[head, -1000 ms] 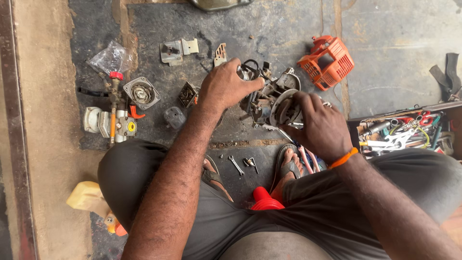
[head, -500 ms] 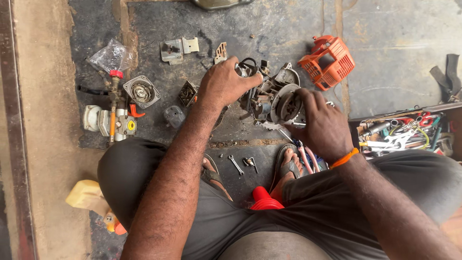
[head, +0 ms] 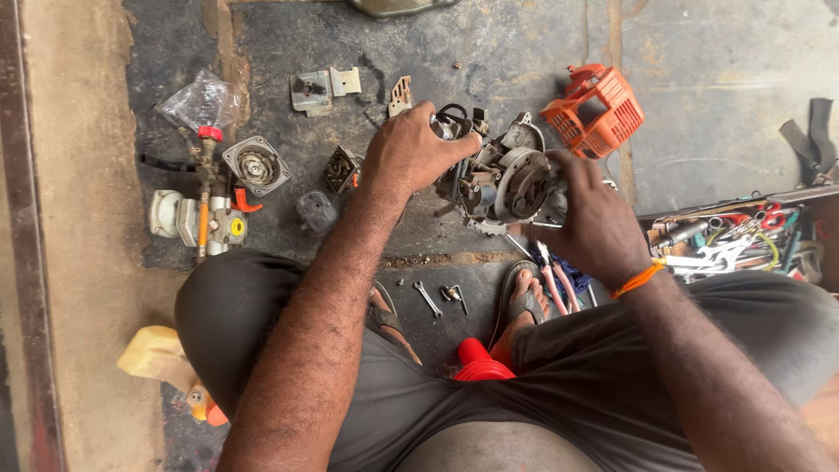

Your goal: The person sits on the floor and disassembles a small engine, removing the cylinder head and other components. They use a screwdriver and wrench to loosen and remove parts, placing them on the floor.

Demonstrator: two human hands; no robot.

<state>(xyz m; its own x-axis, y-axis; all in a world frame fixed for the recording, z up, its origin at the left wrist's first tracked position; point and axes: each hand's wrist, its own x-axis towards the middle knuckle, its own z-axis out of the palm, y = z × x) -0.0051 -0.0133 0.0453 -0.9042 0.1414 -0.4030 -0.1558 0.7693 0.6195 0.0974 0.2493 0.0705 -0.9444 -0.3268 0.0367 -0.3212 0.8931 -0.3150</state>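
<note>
The small engine [head: 507, 182] is gripped between both hands on the floor, left hand [head: 409, 157] closed on its left end, right hand [head: 596, 229] on its right.

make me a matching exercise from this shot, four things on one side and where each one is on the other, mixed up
Things:
1. orange engine cover
2. small engine
3. clear plastic bag
4. small spanner

Places:
A. on the floor between the person's feet
B. held between the left hand and the right hand
C. far left, above the red-capped part
D. upper right of the engine, on the floor

Pairs: 1-D, 2-B, 3-C, 4-A
</note>
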